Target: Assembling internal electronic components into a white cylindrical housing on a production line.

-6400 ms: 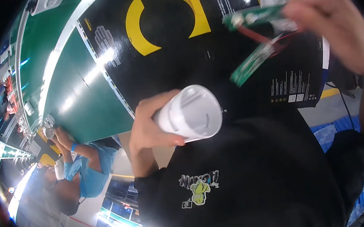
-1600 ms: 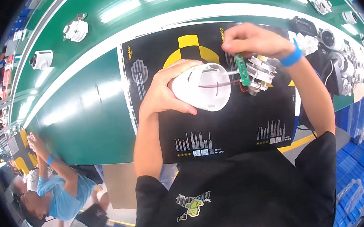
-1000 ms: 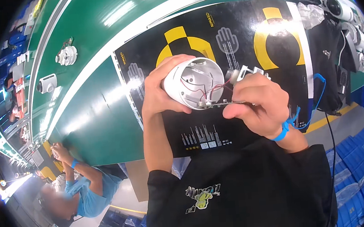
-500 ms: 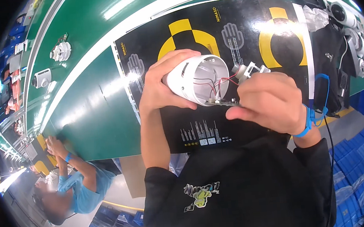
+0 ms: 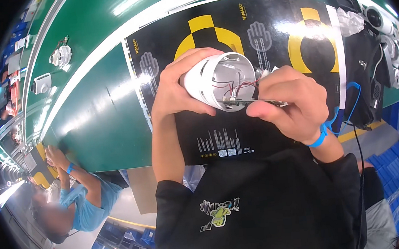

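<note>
My left hand wraps around a white cylindrical housing, with its thumb along the near side. The open end of the housing tilts right and up, showing a pale hollow inside. Red and black wires run from inside it toward my right hand. Between thumb and bent fingers, that hand pinches a thin circuit board. The board's left end lies at the lower rim of the opening. A white part on the wires is mostly hidden behind my right knuckles.
Below my hands lies a black mat with yellow rings on a green table. White camera bodies crowd the right side. Small white assemblies stand far left. A blue wrist strap trails a cord. A person works at left.
My right hand has moved slightly up and left, bringing the circuit board further across the housing's mouth. The white part beside it is now mostly covered. A person's leg appears at lower right.
</note>
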The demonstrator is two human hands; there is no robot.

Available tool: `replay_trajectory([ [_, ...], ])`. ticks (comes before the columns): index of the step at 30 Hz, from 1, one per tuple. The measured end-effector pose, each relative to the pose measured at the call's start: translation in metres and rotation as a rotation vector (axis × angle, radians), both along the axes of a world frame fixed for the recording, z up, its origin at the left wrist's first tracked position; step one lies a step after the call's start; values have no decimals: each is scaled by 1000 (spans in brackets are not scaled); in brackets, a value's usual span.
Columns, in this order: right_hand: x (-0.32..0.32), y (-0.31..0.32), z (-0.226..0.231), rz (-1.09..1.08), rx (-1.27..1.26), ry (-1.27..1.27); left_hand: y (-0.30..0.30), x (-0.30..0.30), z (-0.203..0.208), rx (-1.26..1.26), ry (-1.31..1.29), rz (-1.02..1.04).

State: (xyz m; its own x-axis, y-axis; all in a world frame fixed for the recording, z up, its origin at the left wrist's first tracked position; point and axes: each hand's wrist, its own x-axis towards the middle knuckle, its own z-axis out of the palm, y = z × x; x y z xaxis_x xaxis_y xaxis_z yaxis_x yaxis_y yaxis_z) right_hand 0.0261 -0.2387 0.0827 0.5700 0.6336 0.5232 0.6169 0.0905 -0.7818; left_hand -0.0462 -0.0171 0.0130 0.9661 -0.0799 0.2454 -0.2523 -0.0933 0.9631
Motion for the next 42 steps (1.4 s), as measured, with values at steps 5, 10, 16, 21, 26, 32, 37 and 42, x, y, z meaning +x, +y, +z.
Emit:
replay_trajectory([
  [5, 7, -8, -6, -26, 82, 63, 6, -5, -6, -98, 100, 54],
  [10, 0, -12, -21, -67, 146, 92, 7, -4, -6, -103, 95, 31],
  [16, -6, -7, -19, -38, 48, 48, 7, -4, -4, -141, 110, 22],
  [21, -1, -11, -6, -3, 0, -37, 8, -1, -3, -77, 73, 20],
  [26, -4, -5, 9, 18, -119, -203, 5, 3, -1, -54, 60, 24],
  [32, 21, -8, 11, 329, -273, 256, 6, 3, 8, 33, 104, -60],
  [37, 72, 6, 19, 652, -562, 346, 11, -2, 9, -168, 359, -94],
  [42, 74, 18, -25, 644, -456, 551, 15, 4, 12, -205, 455, -180],
])
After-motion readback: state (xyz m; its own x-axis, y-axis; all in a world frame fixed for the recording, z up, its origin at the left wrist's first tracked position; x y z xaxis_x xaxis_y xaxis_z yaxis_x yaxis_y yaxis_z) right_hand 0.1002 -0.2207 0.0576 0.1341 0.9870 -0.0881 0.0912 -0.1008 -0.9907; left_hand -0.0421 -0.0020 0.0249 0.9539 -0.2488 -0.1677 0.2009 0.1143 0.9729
